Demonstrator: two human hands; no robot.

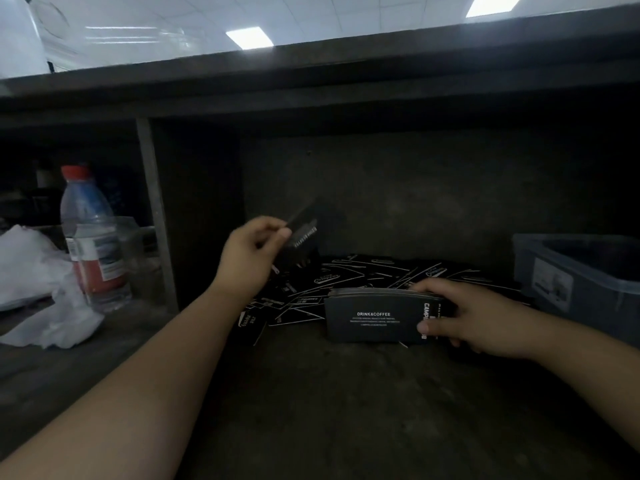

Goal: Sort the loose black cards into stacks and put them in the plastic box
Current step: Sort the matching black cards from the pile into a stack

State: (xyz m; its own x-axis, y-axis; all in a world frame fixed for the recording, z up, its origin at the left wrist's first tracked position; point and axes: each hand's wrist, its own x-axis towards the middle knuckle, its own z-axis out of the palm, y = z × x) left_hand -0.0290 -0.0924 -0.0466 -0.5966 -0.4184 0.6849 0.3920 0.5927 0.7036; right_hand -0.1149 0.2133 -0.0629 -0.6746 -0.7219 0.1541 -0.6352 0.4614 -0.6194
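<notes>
1. Two bare hands work inside a dark shelf bay. Dozens of loose black cards (346,282) lie scattered and overlapping on the shelf floor (329,393), just below the middle of the view.
2. Left hand (254,252): raised at 10 o'clock from the scatter, thumb and curled fingers pinching a small bunch of cards (301,237) by one end. The bunch is blurred, so I cannot tell how many it holds.
3. Right hand (464,317): at 5 o'clock from the scatter, it grips the right end of a gathered stack (374,317), thumb on the front face and fingers curled over the top edge. The stack stands on its long edge on the shelf floor, face towards the viewer.
4. Handling, as a judgement: each card looks thin and very light, stiff enough to stay flat yet easy to bend. The faces seem smooth, so a stack could slip and fan out. Squeezing across the two faces near one short end, or clamping both long edges, looks the safest hold. Single flat cards probably need an edge lifted first.
5. Looks: matt black rectangles with small white print and thin white lines. The stack's front reads "DRINK&COFFEE", and its top edge bows slightly.
6. Plastic box (588,299): grey and open-topped, at 3 o'clock from the scatter, near the stack but not touching it. No cards can be seen inside it from here.
7. At 9 o'clock, past a shelf divider, stand a red-capped water bottle (93,244) and crumpled white plastic (34,271).
</notes>
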